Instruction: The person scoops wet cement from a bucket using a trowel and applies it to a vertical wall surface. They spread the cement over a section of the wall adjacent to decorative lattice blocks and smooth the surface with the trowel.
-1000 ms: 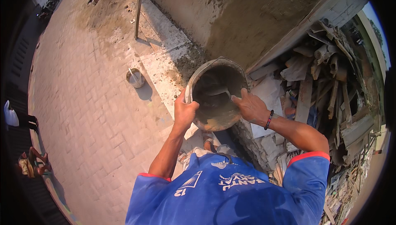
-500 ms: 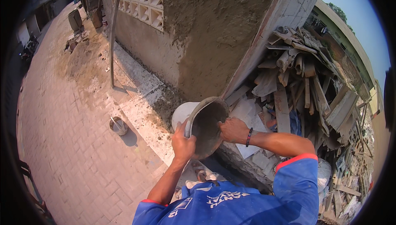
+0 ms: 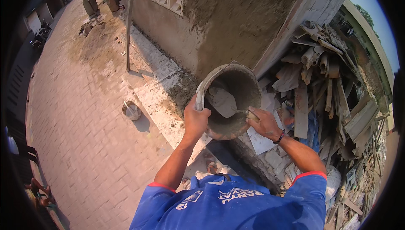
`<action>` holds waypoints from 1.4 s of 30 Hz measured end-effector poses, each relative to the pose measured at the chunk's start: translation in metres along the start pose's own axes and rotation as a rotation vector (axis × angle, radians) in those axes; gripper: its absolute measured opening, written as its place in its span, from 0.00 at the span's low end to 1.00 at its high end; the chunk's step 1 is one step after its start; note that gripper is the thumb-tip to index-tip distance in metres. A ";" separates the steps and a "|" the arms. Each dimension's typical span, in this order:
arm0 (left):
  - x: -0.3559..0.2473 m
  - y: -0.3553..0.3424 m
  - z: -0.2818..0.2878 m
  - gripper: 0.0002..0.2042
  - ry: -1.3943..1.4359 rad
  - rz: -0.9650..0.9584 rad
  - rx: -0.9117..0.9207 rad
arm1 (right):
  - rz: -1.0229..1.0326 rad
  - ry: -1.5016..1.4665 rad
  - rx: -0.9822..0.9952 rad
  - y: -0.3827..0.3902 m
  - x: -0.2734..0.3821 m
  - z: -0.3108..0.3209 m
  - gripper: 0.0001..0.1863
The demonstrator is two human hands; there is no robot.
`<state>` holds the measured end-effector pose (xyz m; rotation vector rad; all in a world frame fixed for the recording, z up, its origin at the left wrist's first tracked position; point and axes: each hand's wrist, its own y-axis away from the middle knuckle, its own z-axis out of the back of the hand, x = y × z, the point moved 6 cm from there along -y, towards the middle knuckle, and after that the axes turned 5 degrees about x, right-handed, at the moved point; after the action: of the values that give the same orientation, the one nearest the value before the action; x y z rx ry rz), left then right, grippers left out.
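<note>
A mortar-crusted bucket (image 3: 249, 84) is tipped so its mouth faces me, at the foot of a wall with wet-looking plaster (image 3: 240, 23). My left hand (image 3: 196, 118) grips its left rim, thumb over the edge. In my right hand (image 3: 265, 123), at the lower right of the rim, is the handle of a trowel (image 3: 223, 102). The trowel's grey, mortar-coated blade lies inside the bucket, pointing to the upper left. Fingers of my right hand are closed round the handle. How much mortar the bucket holds is hard to tell in its shadow.
A small pail (image 3: 131, 111) with a stick-like handle in it stands on the paving (image 3: 84, 145) at left. A wooden pole (image 3: 130, 27) leans by the mortar-spattered ledge (image 3: 152, 95). Broken planks (image 3: 301, 112) and rubble are piled at right; a sand heap (image 3: 95, 44) lies farther back.
The bucket has turned its mouth more toward me, showing its inside. My right hand has drawn back to the lower right, and the trowel has come into sight. The view has shifted.
</note>
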<state>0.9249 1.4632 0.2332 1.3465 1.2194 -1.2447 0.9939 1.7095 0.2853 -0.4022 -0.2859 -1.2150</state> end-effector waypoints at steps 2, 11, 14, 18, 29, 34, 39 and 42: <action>-0.005 -0.014 -0.012 0.30 0.040 -0.041 -0.009 | 0.050 0.036 -0.069 -0.007 -0.011 0.019 0.24; -0.013 -0.036 -0.014 0.28 0.255 -0.044 -0.074 | -0.026 0.096 0.112 -0.049 0.013 0.135 0.23; -0.005 -0.044 -0.014 0.28 0.215 0.026 -0.157 | 0.056 0.098 0.184 -0.070 0.033 0.200 0.23; 0.009 -0.044 -0.015 0.29 0.211 0.050 -0.228 | 0.137 0.073 0.280 -0.083 0.051 0.276 0.26; 0.098 -0.022 -0.004 0.30 0.191 0.181 -0.287 | -0.150 0.317 -0.514 -0.139 -0.036 0.471 0.24; 0.126 -0.014 0.003 0.28 0.182 0.178 -0.335 | -0.201 0.152 -0.290 -0.132 -0.026 0.367 0.24; 0.153 0.013 0.041 0.30 0.262 0.165 -0.299 | -0.303 -0.182 0.446 -0.091 -0.044 0.089 0.15; 0.167 0.030 0.052 0.30 0.262 0.127 -0.264 | -0.627 -0.647 0.750 -0.033 -0.033 -0.048 0.18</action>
<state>0.9500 1.4220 0.0621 1.3944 1.4001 -0.8042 0.9514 1.7062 0.2329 -0.0201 -1.4582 -1.4415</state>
